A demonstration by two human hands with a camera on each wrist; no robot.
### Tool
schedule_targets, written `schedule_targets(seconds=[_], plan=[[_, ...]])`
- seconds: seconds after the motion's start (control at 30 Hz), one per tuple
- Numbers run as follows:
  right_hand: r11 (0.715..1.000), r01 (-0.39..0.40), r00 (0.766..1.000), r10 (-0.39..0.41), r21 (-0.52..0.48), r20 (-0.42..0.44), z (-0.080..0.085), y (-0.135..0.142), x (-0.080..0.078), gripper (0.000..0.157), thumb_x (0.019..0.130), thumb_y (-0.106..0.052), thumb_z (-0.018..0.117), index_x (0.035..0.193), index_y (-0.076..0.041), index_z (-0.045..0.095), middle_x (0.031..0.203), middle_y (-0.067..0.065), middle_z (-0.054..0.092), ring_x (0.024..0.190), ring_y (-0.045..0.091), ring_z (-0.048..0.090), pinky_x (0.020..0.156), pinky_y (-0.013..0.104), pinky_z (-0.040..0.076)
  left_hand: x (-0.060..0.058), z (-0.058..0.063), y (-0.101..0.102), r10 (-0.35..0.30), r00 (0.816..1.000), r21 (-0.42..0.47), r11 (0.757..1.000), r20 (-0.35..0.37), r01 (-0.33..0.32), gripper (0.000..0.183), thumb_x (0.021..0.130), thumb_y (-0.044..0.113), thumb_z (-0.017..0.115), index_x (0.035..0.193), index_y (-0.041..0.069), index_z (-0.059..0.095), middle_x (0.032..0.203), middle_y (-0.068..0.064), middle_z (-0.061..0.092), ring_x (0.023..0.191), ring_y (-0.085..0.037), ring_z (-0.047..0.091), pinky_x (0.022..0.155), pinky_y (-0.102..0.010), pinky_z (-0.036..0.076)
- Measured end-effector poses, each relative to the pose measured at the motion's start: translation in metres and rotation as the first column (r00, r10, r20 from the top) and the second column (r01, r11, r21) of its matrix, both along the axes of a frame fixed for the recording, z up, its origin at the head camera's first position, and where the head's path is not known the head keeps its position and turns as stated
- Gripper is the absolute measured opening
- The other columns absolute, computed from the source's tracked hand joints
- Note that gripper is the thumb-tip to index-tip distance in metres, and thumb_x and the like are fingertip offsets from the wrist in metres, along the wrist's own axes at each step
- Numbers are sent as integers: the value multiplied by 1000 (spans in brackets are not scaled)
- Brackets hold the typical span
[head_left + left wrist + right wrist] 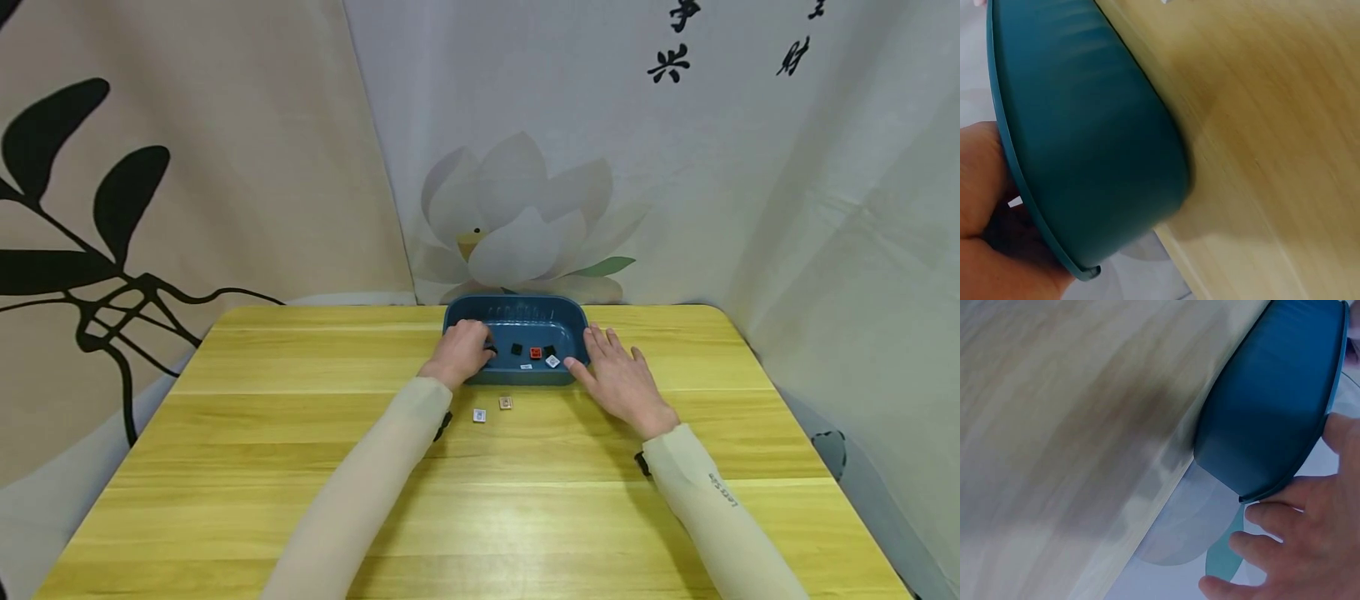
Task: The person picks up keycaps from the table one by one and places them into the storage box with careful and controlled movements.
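Note:
A blue plastic basin [525, 377] stands at the table's far edge with several small square pieces lying inside. Among these are a red piece [536, 353], a black piece [517, 349] and a white piece [552, 362]. My left hand [461, 352] reaches over the basin's left side, fingers curled. A small dark piece [491, 348] shows at its fingertips; most of it is hidden. In the left wrist view, the left hand [985, 212] is partly behind the rim. My right hand [621, 379] rests its spread fingers against the right rim, also seen in the right wrist view.
On the wooden table [525, 517], in front of the basin, lie a white square piece [479, 415] and an orange-edged square piece [506, 402]. A printed cloth [525, 100] hangs just behind the table's far edge.

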State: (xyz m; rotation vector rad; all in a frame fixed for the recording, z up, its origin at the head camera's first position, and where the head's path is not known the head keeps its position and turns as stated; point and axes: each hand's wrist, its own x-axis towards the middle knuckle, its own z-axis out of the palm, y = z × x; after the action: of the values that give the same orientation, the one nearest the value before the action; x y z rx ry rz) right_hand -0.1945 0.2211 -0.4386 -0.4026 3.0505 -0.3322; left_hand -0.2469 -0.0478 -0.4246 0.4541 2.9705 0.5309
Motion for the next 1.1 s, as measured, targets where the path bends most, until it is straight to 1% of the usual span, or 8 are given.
schedule_targets(seconds=[0.07, 0.17, 0.27, 0.37, 0.53, 0.7, 0.97, 1.1], plan=[[1000, -2, 1000, 2, 1, -1, 0, 0, 0, 86, 108, -63, 28, 163, 2, 20, 170, 21, 16, 156, 43, 14, 117, 72, 18, 1, 0, -2, -7, 1000, -5, 1000, -19, 7, 27, 98, 20, 75, 121, 6, 77, 123, -9, 71, 110, -23, 67, 97, -37, 55], [1000, -6, 1000, 6, 0, -2, 1, -1, 0, 84, 109, -62, 29, 163, 2, 20, 170, 21, 16, 156, 44, 15, 117, 72, 18, 4, 0, -5, -27, 997, -10, 1000, -72, 26, 29, 99, 22, 73, 123, 6, 76, 120, -9, 70, 110, -23, 66, 98, -37, 55], [1000, -8, 1000, 8, -6, 0, 1, -1, 0, 84, 109, -60, 29, 163, 3, 19, 170, 22, 14, 156, 44, 15, 117, 72, 18, 7, 2, -8, -46, 988, -9, 999, -146, 45, 28, 99, 22, 73, 123, 6, 77, 117, -9, 70, 108, -23, 67, 97, -38, 56], [1000, -6, 1000, 6, -14, 9, 1, -2, 1, 83, 110, -59, 29, 163, 3, 17, 170, 22, 12, 156, 44, 14, 118, 72, 16, 11, 5, -12, -48, 978, 1, 999, -204, 49, 27, 99, 21, 73, 121, 7, 77, 119, -9, 70, 108, -24, 68, 96, -39, 56], [1000, -9, 1000, 10, -17, 18, 0, -3, 1, 80, 111, -56, 28, 163, 3, 15, 171, 20, 9, 156, 43, 12, 119, 71, 16, 19, 11, -19, -45, 968, 28, 998, -248, 54, 26, 99, 21, 73, 121, 8, 77, 125, -9, 69, 111, -25, 68, 97, -41, 56], [1000, -15, 999, 16, -21, 29, -1, -4, 2, 77, 112, -52, 28, 163, 4, 16, 172, 20, 8, 157, 42, 12, 119, 71, 15, 28, 18, -31, -66, 950, 25, 997, -304, 77, 27, 100, 23, 72, 122, 8, 77, 124, -9, 70, 107, -25, 69, 93, -40, 57], [1000, -15, 999, 16, -25, 31, -1, -6, 2, 75, 112, -49, 30, 163, 4, 16, 172, 19, 8, 157, 40, 13, 118, 71, 17, 43, 23, -59, -71, 932, 39, 995, -355, 91, 28, 100, 22, 71, 121, 4, 76, 120, -10, 71, 103, -26, 70, 92, -41, 57], [1000, -19, 1000, 20, -18, 19, -2, -7, 1, 74, 112, -49, 29, 163, 5, 17, 171, 20, 9, 156, 41, 14, 118, 71, 18, 50, 22, -74, -71, 921, 21, 996, -383, 85, 28, 98, 21, 74, 120, 3, 76, 119, -11, 72, 105, -27, 70, 91, -44, 57]])
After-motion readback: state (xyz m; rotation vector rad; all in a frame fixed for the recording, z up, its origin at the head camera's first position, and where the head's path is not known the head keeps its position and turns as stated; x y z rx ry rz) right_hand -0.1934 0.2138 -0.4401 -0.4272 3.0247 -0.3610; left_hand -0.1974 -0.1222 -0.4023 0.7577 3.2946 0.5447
